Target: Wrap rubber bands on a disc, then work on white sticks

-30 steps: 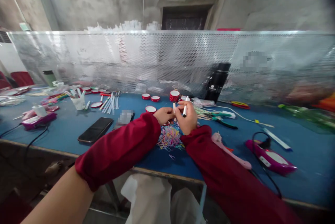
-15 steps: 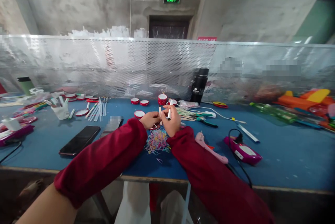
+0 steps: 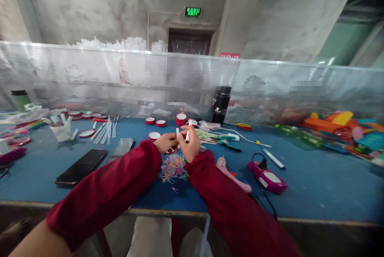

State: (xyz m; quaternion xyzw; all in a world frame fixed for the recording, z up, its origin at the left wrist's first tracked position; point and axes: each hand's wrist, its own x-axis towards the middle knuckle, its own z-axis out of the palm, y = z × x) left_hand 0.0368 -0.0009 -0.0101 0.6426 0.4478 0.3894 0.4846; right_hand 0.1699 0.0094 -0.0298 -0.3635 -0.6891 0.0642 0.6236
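Note:
My left hand (image 3: 166, 142) is closed, fingers pinched around a short pale flat stick (image 3: 177, 132) that stands upright between the two hands. Curled around a white marker pen (image 3: 189, 132), my right hand (image 3: 191, 147) meets the left one. The pen's dark end points down, beside the stick. Just below both hands lies a loose heap of small coloured rubber bands (image 3: 174, 168). A red-rimmed round tin lid (image 3: 154, 136) sits left of the left hand.
A black phone (image 3: 81, 167) lies left, near several glue sticks (image 3: 103, 133) and a cup of pens (image 3: 61, 132). Rightward are pliers (image 3: 229, 145), a pink glue gun (image 3: 232, 176) and a purple power strip (image 3: 268, 177). A black bottle (image 3: 222, 105) stands at the mesh partition (image 3: 126, 73).
My head view has turned slightly, so the table scene sits further left and a little lower. Both hands stay together, still on the stick and the marker pen.

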